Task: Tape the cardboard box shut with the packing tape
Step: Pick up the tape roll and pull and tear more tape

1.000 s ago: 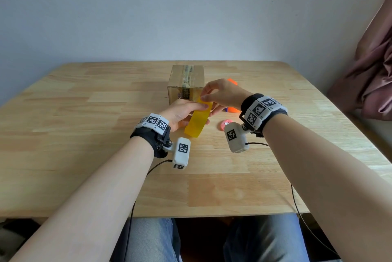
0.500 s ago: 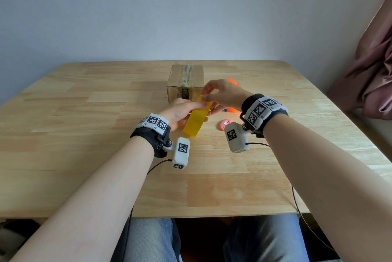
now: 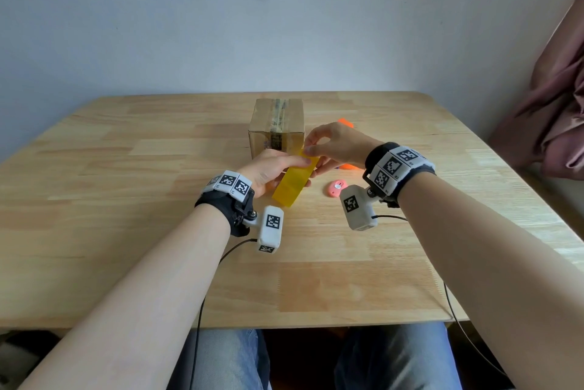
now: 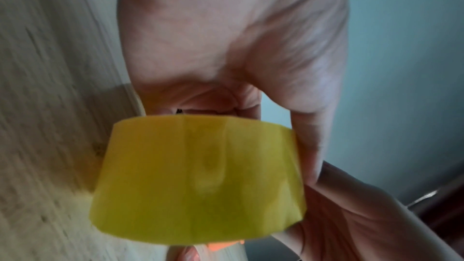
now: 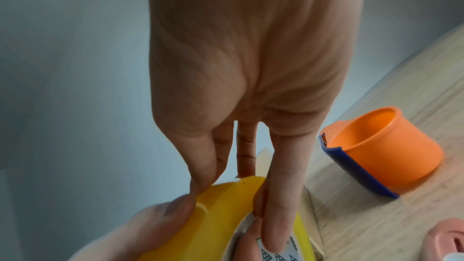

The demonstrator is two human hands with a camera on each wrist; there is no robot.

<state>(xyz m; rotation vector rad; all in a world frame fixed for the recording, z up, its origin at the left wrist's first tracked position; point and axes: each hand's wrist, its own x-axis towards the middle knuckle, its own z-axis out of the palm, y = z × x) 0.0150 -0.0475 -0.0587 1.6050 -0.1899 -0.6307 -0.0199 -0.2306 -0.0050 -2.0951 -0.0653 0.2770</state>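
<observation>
Compared with a second ago, almost nothing is changing: I am still holding the one roll of yellow packing tape above the bench, just nearer than the cardboard box, and my hands are staying in much the same place. My left hand is gripping the roll, thumb lying along its top edge and fingers curled through its core. My right hand is pinching at the roll's far upper edge, thumb and forefinger closing on the tape's outer layer while another finger is pressing against the side of the roll.

I am counting one box, standing upright toward the far middle of the bench with a strip of tape already running over its top; one orange tape dispenser to the right of the box, behind my right hand; and one small pink object lying on the bench below my right wrist.

Bare bench is stretching wide to the left and near side of my hands.
</observation>
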